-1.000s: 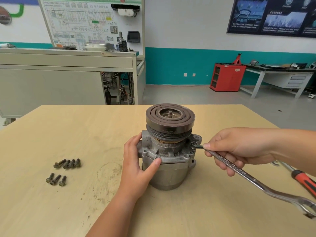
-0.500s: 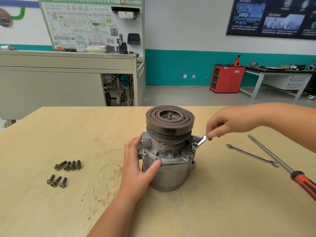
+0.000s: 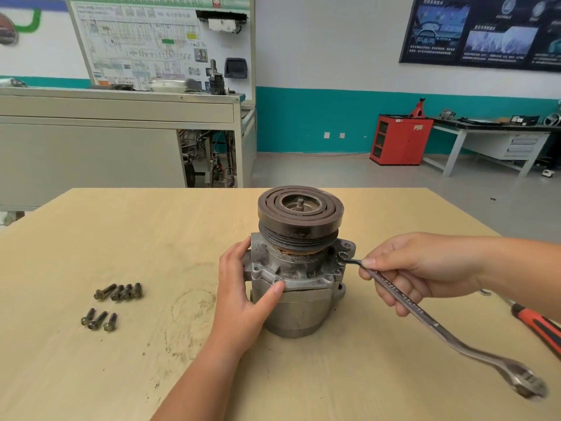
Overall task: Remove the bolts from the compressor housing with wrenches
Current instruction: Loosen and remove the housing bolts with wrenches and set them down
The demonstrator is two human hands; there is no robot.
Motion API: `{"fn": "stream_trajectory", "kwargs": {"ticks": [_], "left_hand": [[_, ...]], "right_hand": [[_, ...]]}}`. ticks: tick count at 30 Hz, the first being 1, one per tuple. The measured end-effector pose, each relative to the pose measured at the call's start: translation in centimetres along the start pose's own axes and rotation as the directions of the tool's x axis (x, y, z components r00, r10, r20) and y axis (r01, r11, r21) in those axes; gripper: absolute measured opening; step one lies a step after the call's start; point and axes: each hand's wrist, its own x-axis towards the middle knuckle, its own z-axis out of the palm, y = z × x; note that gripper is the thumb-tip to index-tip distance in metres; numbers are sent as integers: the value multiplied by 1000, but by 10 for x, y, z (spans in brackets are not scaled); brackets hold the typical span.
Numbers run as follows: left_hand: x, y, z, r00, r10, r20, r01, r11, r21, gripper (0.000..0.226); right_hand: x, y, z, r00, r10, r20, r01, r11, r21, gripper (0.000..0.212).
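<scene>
The grey compressor housing [image 3: 299,302] stands upright on the wooden table [image 3: 121,232], its dark grooved pulley [image 3: 300,208] on top. My left hand [image 3: 243,293] grips the housing's left side, thumb pressed on the front flange. My right hand [image 3: 409,268] holds a long silver wrench [image 3: 440,329] near its upper end. The wrench's small end sits on a bolt [image 3: 343,259] at the right side of the flange, and its handle slants down to the right. Several removed bolts [image 3: 117,293] lie in two rows at the table's left.
A screwdriver with a red and black handle [image 3: 537,325] lies on the table at the right, partly under my right forearm. Behind the table stand a grey training bench [image 3: 121,141], a red cabinet [image 3: 400,139] and a workbench [image 3: 498,138].
The wrench has swung from pointing away to slanting down toward me, its end still at the right flange bolt. My right hand came down with it. My left hand has not moved.
</scene>
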Motion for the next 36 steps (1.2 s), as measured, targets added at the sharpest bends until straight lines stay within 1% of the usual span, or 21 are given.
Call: {"fn": "stream_trajectory", "kwargs": {"ticks": [2, 4, 5, 6, 7, 9, 11, 12, 13, 14, 15, 16, 18, 19, 20, 22, 23, 25, 28, 34, 36], "left_hand": [[0, 0, 0, 1000, 1, -1, -1, 1000, 2, 78], [0, -1, 0, 1000, 2, -2, -2, 1000, 9, 77], [0, -1, 0, 1000, 3, -2, -3, 1000, 12, 76], [0, -1, 0, 1000, 3, -1, -3, 1000, 14, 75], [0, 0, 0, 1000, 2, 0, -2, 1000, 13, 74], [0, 0, -1, 1000, 1, 1, -1, 1000, 9, 72], [0, 0, 0, 1000, 2, 3, -2, 1000, 10, 73], [0, -1, 0, 1000, 4, 2, -4, 1000, 11, 75], [0, -1, 0, 1000, 4, 1, -4, 1000, 14, 77], [0, -1, 0, 1000, 1, 2, -1, 1000, 17, 79], [0, -1, 0, 1000, 0, 3, -1, 1000, 17, 79], [0, -1, 0, 1000, 2, 3, -2, 1000, 14, 79], [0, 0, -1, 1000, 3, 4, -3, 1000, 11, 78], [0, 0, -1, 1000, 2, 4, -2, 1000, 9, 78], [0, 0, -1, 1000, 1, 4, -1, 1000, 6, 78], [0, 0, 0, 1000, -1, 3, 1, 1000, 3, 79], [1, 0, 0, 1000, -1, 4, 1, 1000, 3, 79], [1, 0, 1, 1000, 1, 4, -1, 1000, 1, 79], [1, 0, 0, 1000, 3, 3, -3, 1000, -4, 79], [1, 1, 0, 1000, 0, 2, 0, 1000, -4, 79], [1, 1, 0, 1000, 1, 3, -1, 1000, -3, 79]], "right_hand": [[2, 0, 2, 1000, 13, 13, -13, 1000, 5, 27], [4, -2, 0, 999, 42, 26, -41, 999, -33, 29], [4, -5, -3, 998, 62, 32, -59, 995, -80, 30], [4, -9, -8, 996, 83, 35, -76, 983, -168, 30], [4, -14, -14, 994, 107, 31, -94, 952, -291, 31], [3, -27, -25, 990, 140, -15, -125, 830, -544, 34], [5, -36, -32, 988, 106, -117, -158, 668, -728, 38], [8, -37, -34, 984, 46, -170, -165, 568, -806, 37], [11, -37, -35, 978, -46, -204, -159, 468, -869, 34], [15, -36, -37, 966, -147, -211, -139, 396, -908, 29], [18, -36, -39, 955, -220, -200, -110, 364, -925, 24], [19, -35, -42, 951, -248, -182, -82, 366, -927, 20], [14, -34, -47, 965, -197, -172, -73, 430, -900, 16], [10, -33, -49, 974, -145, -171, -80, 489, -869, 17], [6, -30, -50, 983, -97, -159, -75, 578, -813, 19], [-1, -21, -49, 993, -33, -109, -40, 793, -608, 23], [-3, -17, -45, 996, -22, -86, -23, 867, -497, 23], [-4, -9, -33, 998, -19, -55, 0, 945, -326, 23], [-3, -6, -15, 1000, -6, -7, 5, 986, -164, 22], [1, -9, -4, 999, 20, 44, -16, 996, -88, 24], [3, -8, -3, 995, 55, 79, -45, 991, -125, 27]]}}
